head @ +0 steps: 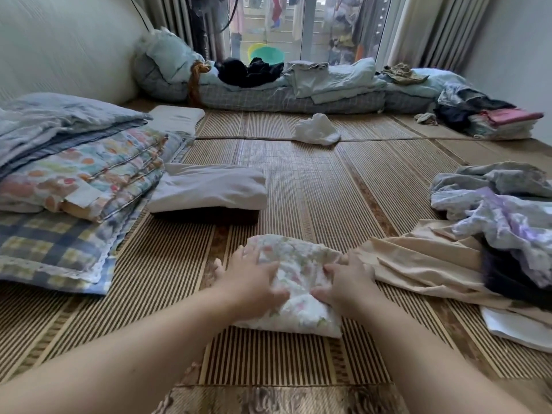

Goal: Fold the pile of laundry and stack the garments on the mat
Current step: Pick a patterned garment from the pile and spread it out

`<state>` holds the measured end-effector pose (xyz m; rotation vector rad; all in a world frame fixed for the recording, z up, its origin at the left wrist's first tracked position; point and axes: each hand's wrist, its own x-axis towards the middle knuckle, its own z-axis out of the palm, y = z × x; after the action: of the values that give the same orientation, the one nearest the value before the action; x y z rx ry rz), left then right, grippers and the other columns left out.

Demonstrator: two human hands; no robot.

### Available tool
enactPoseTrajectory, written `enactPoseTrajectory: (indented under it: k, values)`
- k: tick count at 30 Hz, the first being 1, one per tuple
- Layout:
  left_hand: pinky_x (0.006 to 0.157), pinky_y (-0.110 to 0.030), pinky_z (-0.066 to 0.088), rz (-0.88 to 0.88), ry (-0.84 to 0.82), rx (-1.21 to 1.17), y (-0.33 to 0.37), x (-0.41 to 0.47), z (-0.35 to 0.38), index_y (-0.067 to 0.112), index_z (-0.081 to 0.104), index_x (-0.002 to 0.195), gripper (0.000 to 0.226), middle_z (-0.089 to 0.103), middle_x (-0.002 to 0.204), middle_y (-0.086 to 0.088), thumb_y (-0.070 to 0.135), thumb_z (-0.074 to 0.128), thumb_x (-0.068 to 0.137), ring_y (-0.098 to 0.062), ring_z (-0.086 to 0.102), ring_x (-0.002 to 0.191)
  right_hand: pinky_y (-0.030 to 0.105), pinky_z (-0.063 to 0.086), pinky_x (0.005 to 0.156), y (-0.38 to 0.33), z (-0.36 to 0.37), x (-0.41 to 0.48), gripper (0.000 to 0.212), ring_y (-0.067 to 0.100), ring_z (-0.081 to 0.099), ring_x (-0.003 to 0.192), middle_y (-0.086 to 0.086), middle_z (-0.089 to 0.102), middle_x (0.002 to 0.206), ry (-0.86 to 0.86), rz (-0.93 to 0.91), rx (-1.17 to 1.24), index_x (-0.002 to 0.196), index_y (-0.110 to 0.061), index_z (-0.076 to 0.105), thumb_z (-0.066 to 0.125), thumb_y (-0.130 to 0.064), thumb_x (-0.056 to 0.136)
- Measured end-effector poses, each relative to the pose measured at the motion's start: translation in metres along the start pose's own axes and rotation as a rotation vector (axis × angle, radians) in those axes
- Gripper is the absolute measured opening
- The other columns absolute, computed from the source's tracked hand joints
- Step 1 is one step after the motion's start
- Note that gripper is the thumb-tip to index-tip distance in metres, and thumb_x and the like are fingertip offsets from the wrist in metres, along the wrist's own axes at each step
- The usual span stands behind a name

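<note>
A folded floral white garment (298,282) lies on the striped bamboo mat (313,186) in front of me. My left hand (251,279) lies on its left side with the fingers spread, and my right hand (346,282) rests on its right side; the hands are blurred, so I cannot tell whether the fingers pinch the cloth. To the right sits the unfolded laundry pile (501,210): lilac and grey floral pieces, a beige garment (418,264) and something dark. A folded pale garment (209,186) lies on a dark folded one at centre left.
Folded quilts and a checked pillow (59,240) are stacked at left. A crumpled white cloth (316,130) lies mid-mat. Bedding with dark clothes runs along the far window (298,85). More folded clothes (501,124) sit at far right.
</note>
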<state>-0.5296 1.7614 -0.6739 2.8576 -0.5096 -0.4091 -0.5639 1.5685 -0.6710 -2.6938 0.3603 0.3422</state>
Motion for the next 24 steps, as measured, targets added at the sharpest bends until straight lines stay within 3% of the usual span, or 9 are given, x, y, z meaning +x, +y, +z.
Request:
enactPoseTrajectory:
  k: [2, 4, 7, 10, 12, 14, 18, 21, 24]
  values:
    - [0.103, -0.067, -0.018, 0.022, -0.053, 0.049, 0.001, -0.004, 0.009, 0.050, 0.022, 0.142, 0.068, -0.008, 0.161, 0.003, 0.068, 0.041, 0.080, -0.026, -0.024, 0.143, 0.052, 0.022, 0.113, -0.003, -0.002, -0.007, 0.059, 0.038, 0.007, 0.141, 0.004, -0.004, 0.160, -0.040, 0.007, -0.139, 0.135, -0.024, 0.051, 0.058, -0.055, 0.085]
    - [0.101, -0.066, -0.022, 0.015, -0.114, 0.120, -0.001, -0.006, 0.009, 0.055, 0.023, 0.140, 0.057, -0.017, 0.160, 0.001, 0.064, 0.040, 0.086, -0.029, -0.031, 0.140, 0.053, 0.027, 0.111, -0.009, -0.006, -0.018, 0.057, 0.035, 0.014, 0.140, 0.003, 0.014, 0.158, -0.062, -0.035, -0.257, 0.129, -0.022, 0.057, 0.054, -0.058, 0.085]
    - [0.104, -0.062, -0.022, 0.010, -0.166, 0.203, -0.010, -0.005, -0.004, 0.065, 0.033, 0.129, 0.042, -0.021, 0.159, 0.006, 0.050, 0.043, 0.092, -0.031, -0.026, 0.143, 0.039, 0.052, 0.083, -0.023, -0.009, -0.044, 0.043, 0.020, 0.057, 0.099, 0.000, 0.062, 0.106, -0.127, -0.155, -0.371, 0.096, -0.021, 0.067, 0.054, -0.060, 0.085]
    - [0.107, -0.061, -0.017, 0.158, -0.187, 0.297, -0.029, -0.011, -0.022, 0.068, 0.043, 0.121, 0.044, -0.016, 0.158, 0.017, 0.031, 0.045, 0.096, -0.026, -0.021, 0.145, 0.024, 0.043, 0.054, -0.034, -0.013, -0.066, 0.038, 0.009, 0.054, 0.062, -0.007, 0.059, 0.070, -0.343, -0.217, -0.262, 0.071, -0.022, 0.061, 0.060, -0.058, 0.083]
    - [0.108, -0.060, -0.016, 0.256, -0.167, 0.316, -0.042, -0.019, -0.028, 0.068, 0.044, 0.121, 0.045, -0.009, 0.158, 0.021, 0.030, 0.046, 0.096, -0.023, -0.018, 0.145, 0.021, 0.044, 0.052, -0.036, -0.021, -0.068, 0.041, 0.006, 0.055, 0.057, -0.006, 0.063, 0.067, -0.405, -0.212, -0.144, 0.076, -0.018, 0.068, 0.061, -0.058, 0.083]
    - [0.111, -0.058, -0.011, 0.243, -0.047, 0.247, -0.053, -0.030, -0.027, 0.067, 0.038, 0.127, 0.046, -0.001, 0.159, 0.021, 0.036, 0.049, 0.094, -0.019, -0.010, 0.146, 0.019, 0.045, 0.051, -0.037, -0.026, -0.058, 0.037, 0.003, 0.057, 0.055, -0.008, 0.065, 0.066, -0.247, -0.183, -0.016, 0.078, -0.019, 0.069, 0.063, -0.054, 0.083]
    - [0.111, -0.048, 0.024, -0.132, 0.300, -0.124, -0.059, -0.062, -0.019, 0.040, 0.023, 0.147, 0.070, 0.026, 0.152, -0.002, 0.053, 0.054, 0.086, -0.026, 0.024, 0.136, 0.025, 0.048, 0.071, -0.036, -0.017, -0.030, 0.051, 0.010, 0.057, 0.077, 0.001, 0.068, 0.105, 0.044, -0.067, 0.066, 0.107, -0.016, 0.063, 0.065, -0.059, 0.079]
    - [0.094, -0.038, 0.044, -0.430, 0.158, -0.357, -0.062, -0.086, -0.014, 0.024, 0.025, 0.142, 0.078, 0.046, 0.131, -0.005, 0.064, 0.054, 0.081, -0.023, 0.050, 0.115, 0.027, 0.048, 0.067, -0.042, -0.003, -0.022, 0.065, 0.019, 0.060, 0.090, 0.006, 0.065, 0.107, -0.090, 0.031, 0.014, 0.100, -0.015, 0.064, 0.066, -0.071, 0.067]
    - [0.073, -0.028, 0.052, -0.400, 0.074, -0.577, -0.051, -0.095, -0.011, 0.024, 0.025, 0.141, 0.079, 0.057, 0.108, 0.010, 0.059, 0.062, 0.081, -0.009, 0.061, 0.091, 0.032, 0.051, 0.080, -0.050, 0.005, -0.020, 0.064, 0.024, 0.060, 0.098, 0.007, 0.063, 0.107, -0.080, 0.042, -0.005, 0.103, -0.013, 0.066, 0.069, -0.066, 0.067]
